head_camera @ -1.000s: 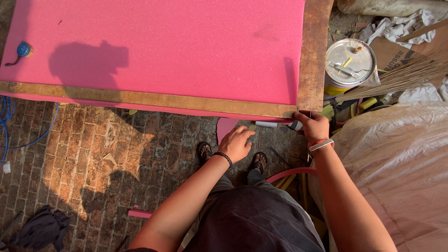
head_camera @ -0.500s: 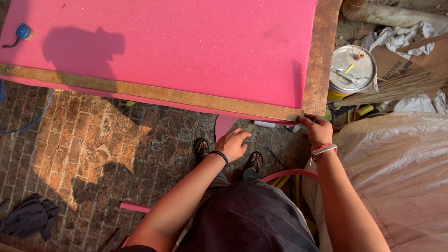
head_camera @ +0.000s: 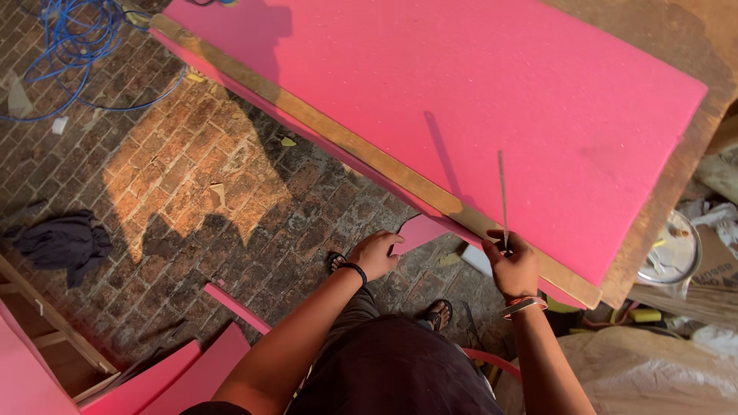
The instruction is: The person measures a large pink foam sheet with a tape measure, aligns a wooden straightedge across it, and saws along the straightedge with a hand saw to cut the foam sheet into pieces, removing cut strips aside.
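Observation:
A large pink foam sheet (head_camera: pixel 461 100) lies on a wooden board (head_camera: pixel 369 150) that shows as a tan strip along its near edge. My right hand (head_camera: pixel 513 265) rests at that edge and grips a thin long blade (head_camera: pixel 502 196) that stands up over the foam. My left hand (head_camera: pixel 377 253) is below the board's edge, fingers bent, touching a hanging pink foam piece (head_camera: pixel 419 230). It wears a dark wristband; the right wrist wears bangles.
Brick floor (head_camera: pixel 192 192) below. Blue cable (head_camera: pixel 77 54) lies coiled at top left, a dark cloth (head_camera: pixel 65 242) at left. Pink foam offcuts (head_camera: pixel 192 369) sit at bottom left. A white bucket (head_camera: pixel 676 250), a broom and plastic sheeting (head_camera: pixel 653 369) stand at right.
The view has swung, so the board now runs diagonally. My right hand has raised the thin blade upright over the foam. My left hand stays under the edge.

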The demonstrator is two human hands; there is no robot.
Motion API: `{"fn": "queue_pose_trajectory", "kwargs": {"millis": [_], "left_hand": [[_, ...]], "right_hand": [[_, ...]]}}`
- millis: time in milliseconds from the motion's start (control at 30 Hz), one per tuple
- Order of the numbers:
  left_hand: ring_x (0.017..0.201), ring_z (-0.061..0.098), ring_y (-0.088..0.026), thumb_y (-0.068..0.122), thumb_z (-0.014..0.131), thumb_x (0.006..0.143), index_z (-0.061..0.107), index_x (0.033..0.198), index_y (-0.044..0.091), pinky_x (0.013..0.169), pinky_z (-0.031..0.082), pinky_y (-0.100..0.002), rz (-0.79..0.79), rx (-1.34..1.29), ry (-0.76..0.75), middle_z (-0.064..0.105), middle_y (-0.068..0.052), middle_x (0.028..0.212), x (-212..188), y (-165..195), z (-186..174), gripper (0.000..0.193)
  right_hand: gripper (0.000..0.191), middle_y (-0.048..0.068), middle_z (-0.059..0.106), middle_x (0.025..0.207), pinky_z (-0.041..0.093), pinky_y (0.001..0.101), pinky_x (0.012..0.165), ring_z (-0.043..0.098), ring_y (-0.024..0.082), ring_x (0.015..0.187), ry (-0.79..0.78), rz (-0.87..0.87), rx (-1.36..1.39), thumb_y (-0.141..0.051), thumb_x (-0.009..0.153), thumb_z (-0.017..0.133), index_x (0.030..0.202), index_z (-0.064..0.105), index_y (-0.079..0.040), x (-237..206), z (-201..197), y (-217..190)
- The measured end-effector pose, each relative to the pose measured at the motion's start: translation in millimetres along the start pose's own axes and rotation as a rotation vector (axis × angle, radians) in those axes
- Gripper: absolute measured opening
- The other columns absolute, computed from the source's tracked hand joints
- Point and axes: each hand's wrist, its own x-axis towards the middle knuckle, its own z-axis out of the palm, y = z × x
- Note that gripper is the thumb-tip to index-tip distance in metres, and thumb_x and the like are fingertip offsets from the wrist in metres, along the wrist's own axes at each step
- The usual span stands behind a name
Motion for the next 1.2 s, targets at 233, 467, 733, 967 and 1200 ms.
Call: {"fn": "queue_pose_trajectory", "kwargs": {"millis": [233, 467, 733, 967, 1200], "left_hand": [[0.13, 0.058, -0.029, 0.022, 0.069, 0.095, 0.062, 0.136, 0.015, 0.106, 0.052, -0.044, -0.182, -0.2, 0.132, 0.056, -0.008, 0.146, -11.9, -112.2, -108.9, 0.042], [0.127, 0.061, -0.027, 0.022, 0.07, 0.094, 0.062, 0.136, 0.015, 0.105, 0.053, -0.043, -0.288, -0.364, 0.311, 0.063, -0.009, 0.138, -45.8, -227.0, -208.8, 0.042], [0.125, 0.063, -0.027, 0.022, 0.068, 0.095, 0.064, 0.134, 0.016, 0.103, 0.056, -0.045, -0.346, -0.456, 0.427, 0.066, -0.009, 0.133, -41.7, -311.8, -293.8, 0.039], [0.119, 0.067, -0.027, 0.024, 0.072, 0.092, 0.063, 0.133, 0.014, 0.101, 0.056, -0.044, -0.291, -0.416, 0.485, 0.069, -0.01, 0.129, 11.3, -393.2, -392.4, 0.042], [0.119, 0.067, -0.026, 0.024, 0.071, 0.093, 0.062, 0.134, 0.015, 0.101, 0.055, -0.043, -0.303, -0.417, 0.522, 0.07, -0.009, 0.126, 43.6, -466.7, -523.9, 0.043]], "right_hand": [[0.029, 0.0, 0.067, 0.081, 0.046, 0.0275, 0.063, 0.056, 0.009, 0.072, -0.316, 0.051, 0.103, -0.021, 0.09, 0.075, 0.115, 0.076, -0.007, 50.2, 141.1, -115.5], [0.028, 0.0, 0.063, 0.078, 0.039, 0.0286, 0.051, 0.044, 0.011, 0.058, -0.383, 0.077, 0.137, -0.02, 0.091, 0.073, 0.116, 0.075, -0.006, 82.9, 276.0, -219.3], [0.028, 0.001, 0.068, 0.08, 0.045, 0.0273, 0.05, 0.05, 0.009, 0.055, -0.547, -0.014, 0.104, -0.019, 0.09, 0.074, 0.115, 0.076, -0.005, 121.9, 402.7, -297.5], [0.027, 0.002, 0.068, 0.078, 0.043, 0.027, 0.049, 0.052, 0.01, 0.056, -0.55, -0.034, 0.137, -0.015, 0.09, 0.074, 0.114, 0.076, -0.003, 189.7, 513.9, -350.2], [0.035, 0.004, 0.065, 0.077, 0.049, 0.0284, 0.05, 0.057, 0.009, 0.064, -0.552, -0.149, 0.075, -0.015, 0.086, 0.076, 0.12, 0.075, -0.006, 232.5, 630.4, -435.6]]}}
